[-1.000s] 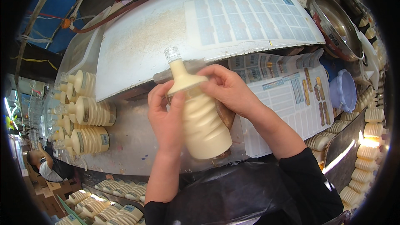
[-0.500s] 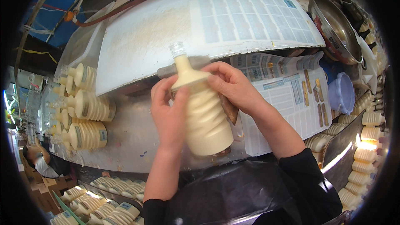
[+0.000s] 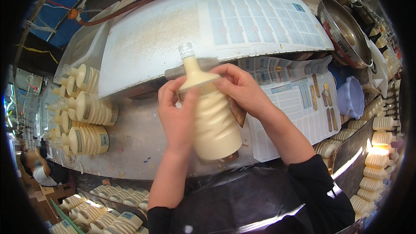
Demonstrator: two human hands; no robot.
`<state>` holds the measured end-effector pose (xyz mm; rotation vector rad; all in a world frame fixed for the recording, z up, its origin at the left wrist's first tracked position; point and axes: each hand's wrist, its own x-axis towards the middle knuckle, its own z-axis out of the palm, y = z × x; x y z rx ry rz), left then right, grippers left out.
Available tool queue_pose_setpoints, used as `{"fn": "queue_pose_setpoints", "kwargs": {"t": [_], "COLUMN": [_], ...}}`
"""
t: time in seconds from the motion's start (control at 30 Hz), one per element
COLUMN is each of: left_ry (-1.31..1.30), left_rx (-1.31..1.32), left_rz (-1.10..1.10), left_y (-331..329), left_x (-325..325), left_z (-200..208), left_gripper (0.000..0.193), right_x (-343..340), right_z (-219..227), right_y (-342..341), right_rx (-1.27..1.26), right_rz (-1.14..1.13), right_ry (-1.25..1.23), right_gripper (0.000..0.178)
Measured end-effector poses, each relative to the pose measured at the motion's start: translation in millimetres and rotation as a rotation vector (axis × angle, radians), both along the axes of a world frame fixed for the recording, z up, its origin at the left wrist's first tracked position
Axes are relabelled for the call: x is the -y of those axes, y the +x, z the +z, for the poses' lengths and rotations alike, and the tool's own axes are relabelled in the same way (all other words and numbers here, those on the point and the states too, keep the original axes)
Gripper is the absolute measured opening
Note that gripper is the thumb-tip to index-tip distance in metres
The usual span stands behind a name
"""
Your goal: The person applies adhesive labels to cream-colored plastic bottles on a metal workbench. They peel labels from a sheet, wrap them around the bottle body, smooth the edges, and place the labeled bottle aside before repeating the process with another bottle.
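At the near middle of the metal surface [image 3: 143,147], I hold a cream-filled ribbed bottle [image 3: 214,121] up off the work area, tilted with its clear, capless neck pointing far and slightly left. My left hand [image 3: 177,112] wraps the bottle's left side, fingers curled around the shoulder; my right hand [image 3: 240,89] closes on the shoulder from the right, fingertips pressing what looks like a small label band just under the neck. Whether that band is fully smoothed down I cannot tell. The bottle is full to the neck and has no cap on it.

To the left lie finished-looking bottles of the same kind [image 3: 89,110], on their sides in a loose cluster, each with a small label on the body and likewise full of pale liquid. Printed sheets of small labels [image 3: 299,104] spread to the right of my hands, and a larger sheet [image 3: 260,17] lies on the pale sloping board [image 3: 151,43] beyond. Farther right sit a lilac plastic tub [image 3: 351,97], contents unseen, and a steel bowl [image 3: 346,34] that appears empty. More filled bottles line the right edge [image 3: 377,164] and the near-left crates [image 3: 108,216]. Another person's masked head shows at the far left rim [image 3: 37,169].
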<state>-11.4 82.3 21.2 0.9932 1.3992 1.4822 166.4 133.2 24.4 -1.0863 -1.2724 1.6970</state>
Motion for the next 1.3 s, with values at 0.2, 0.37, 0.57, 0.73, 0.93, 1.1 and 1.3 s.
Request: {"fn": "queue_pose_setpoints", "kwargs": {"t": [0.2,0.37,0.57,0.73,0.93,1.1,1.3], "left_ry": [-0.004,-0.027,-0.023,-0.021,-0.014,-0.017,-0.003], "left_rx": [-0.050,0.003,0.025,0.029,-0.056,-0.039,-0.060], "left_rz": [0.003,0.006,0.000,0.007,0.004,0.015,0.002], "left_y": [-1.6,0.0,0.6,0.7,-1.9,-2.8,-3.0], "left_x": [-0.7,0.7,0.6,0.9,-1.3,-0.3,-0.4], "left_z": [-2.0,0.3,1.2,0.1,-2.4,-5.2,-4.9], "left_gripper": [0.035,0.036,0.036,0.035,0.033,0.033,0.031], "right_x": [-1.4,-1.2,-1.7,-0.1,-0.1,-9.6,8.1], "right_z": [5.4,-5.0,-7.1,-7.3,-1.5,17.1,35.7], "right_y": [5.2,-0.5,-1.0,-2.4,2.3,15.7,-2.2], "right_rx": [-0.083,-0.079,-0.025,-0.011,-0.003,-0.133,0.208], "right_rz": [0.010,-0.003,-0.001,-0.016,-0.028,-0.201,-0.301], "right_ry": [-0.038,0.020,0.040,0.057,0.039,0.028,0.394], "right_gripper": [0.028,0.026,0.024,0.024,0.028,0.029,0.027]}}
